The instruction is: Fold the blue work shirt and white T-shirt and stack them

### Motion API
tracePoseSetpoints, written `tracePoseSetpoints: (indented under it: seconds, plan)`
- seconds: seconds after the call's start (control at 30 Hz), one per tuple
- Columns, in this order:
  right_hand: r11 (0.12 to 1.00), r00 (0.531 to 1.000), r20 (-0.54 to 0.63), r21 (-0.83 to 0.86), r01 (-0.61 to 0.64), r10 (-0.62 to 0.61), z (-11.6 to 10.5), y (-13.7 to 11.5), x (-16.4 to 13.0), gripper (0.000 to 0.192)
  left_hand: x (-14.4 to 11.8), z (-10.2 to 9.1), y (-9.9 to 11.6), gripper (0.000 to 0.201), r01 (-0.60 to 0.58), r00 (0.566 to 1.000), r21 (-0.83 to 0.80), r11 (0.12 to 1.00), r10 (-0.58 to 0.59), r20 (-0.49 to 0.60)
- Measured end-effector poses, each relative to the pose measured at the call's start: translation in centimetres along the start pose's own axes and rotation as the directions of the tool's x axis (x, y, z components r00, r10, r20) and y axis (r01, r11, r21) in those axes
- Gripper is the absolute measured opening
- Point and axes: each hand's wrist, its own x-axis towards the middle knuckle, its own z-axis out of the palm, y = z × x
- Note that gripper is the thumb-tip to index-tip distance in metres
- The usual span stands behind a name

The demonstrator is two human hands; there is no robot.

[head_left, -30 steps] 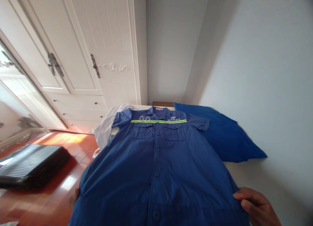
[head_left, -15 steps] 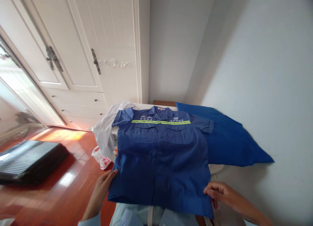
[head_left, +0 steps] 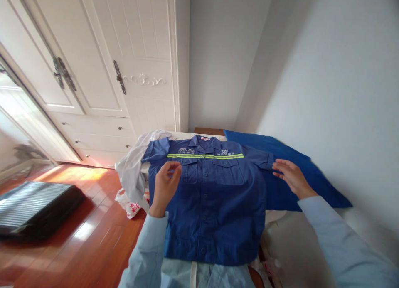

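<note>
blue shirt (head_left: 218,213) is lying front up on the table (head_left: 182,136), collar (head_left: 195,142) sitting at the far edge, hem (head_left: 218,258) hiding the near edge, so can't tell if it's overhanging. spreading out is looking mostly done: both sleeves pointing outward, no fold showing. what's seeming left: creases running down the lower body. right hand (head_left: 291,176) is hovering by the right sleeve (head_left: 260,157), fingers sitting loosely apart, holding nothing; can't tell if tips are touching the cuff. left hand (head_left: 165,188) is hovering over the left chest pocket (head_left: 189,171), fingers hanging in a loose curl, pinching nothing.

around: wardrobe (head_left: 149,38) is standing past the far left corner. blue cloth (head_left: 327,191) is lying under the right sleeve, spilling past the right edge. black case (head_left: 40,209) is resting on the floor (head_left: 106,225), well left. white cloth (head_left: 129,167) is draping over the left edge, crowding the left sleeve (head_left: 157,148). plastic bag (head_left: 129,205) is sitting below.
</note>
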Motion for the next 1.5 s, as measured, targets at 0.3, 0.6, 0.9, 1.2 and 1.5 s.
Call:
tracePoseSetpoints:
  seconds: [0.3, 0.6, 0.9, 1.2, 1.5]
  plan:
    - [0.891, 0.972, -0.090, -0.386, -0.237, 0.219, 2.0, -2.4, 9.0, 0.019, 10.6, 13.3, -0.3, 0.052, -0.471, 0.765, 0.394, 0.789, 0.143, 0.629]
    - [0.877, 0.932, -0.078, -0.317, -0.360, 0.354, 3.2, -2.9, 11.5, 0.021, 8.8, 14.5, -4.8, 0.063, -0.581, 0.711, 0.466, 0.667, 0.139, 0.689]
    - [0.933, 0.954, -0.069, -0.201, -0.299, 0.291, 2.7, -4.0, 12.9, 0.010, 8.8, 14.4, -4.6, 0.061, -0.555, 0.730, 0.446, 0.702, 0.154, 0.666]
    - [0.890, 0.890, 0.143, -0.227, -0.396, 0.432, 2.1, -5.2, 11.6, 0.010, 8.8, 14.4, -4.3, 0.062, -0.542, 0.728, 0.464, 0.700, 0.116, 0.675]
    - [0.959, 0.965, 0.139, -0.210, -0.191, 0.222, 6.0, -9.6, 11.3, 0.017, 8.8, 14.4, -4.4, 0.062, -0.548, 0.728, 0.461, 0.698, 0.128, 0.673]
